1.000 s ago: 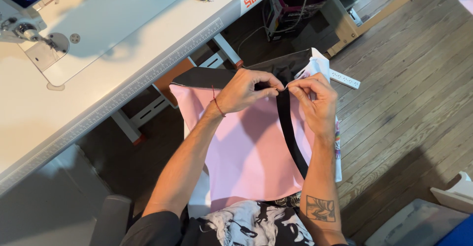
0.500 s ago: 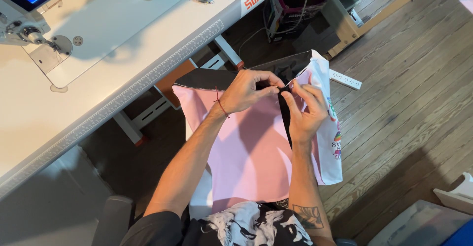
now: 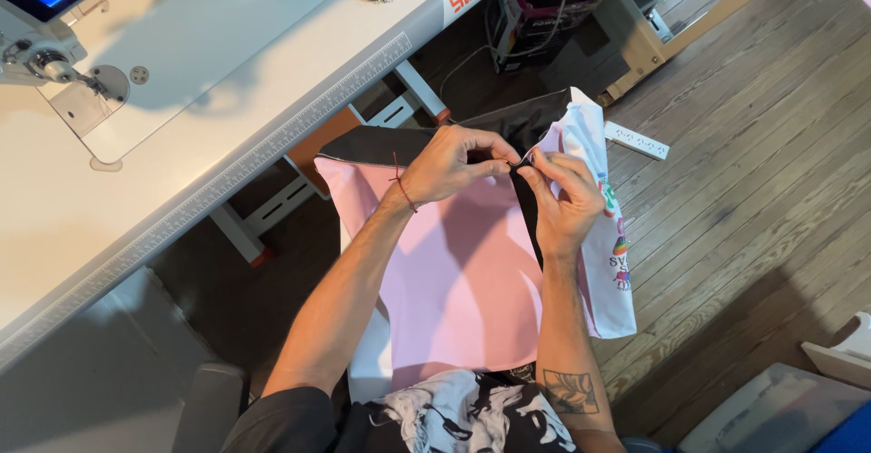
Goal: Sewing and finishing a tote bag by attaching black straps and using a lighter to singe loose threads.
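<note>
1. The left hand [image 3: 449, 163] pinches the top edge of a pink fabric panel with a black strip along its edge [image 3: 463, 272], thumb and fingers pressed together on the cloth.
2. The right hand [image 3: 564, 201] pinches the same edge just beside it — the fingertips of both hands nearly touch at the seam.
3. The fabric lies over the person's lap, below the hands, hanging clear of the white sewing surface [image 3: 181, 172].
4. A white printed cloth piece [image 3: 610, 263] lies under the pink panel on the right side.
5. A white power strip [image 3: 637, 140] rests on the wooden plank floor [image 3: 762, 199] — well apart from the hands.
6. The sewing machine with a blue screen [image 3: 45, 0] stands at the surface's far left.
</note>
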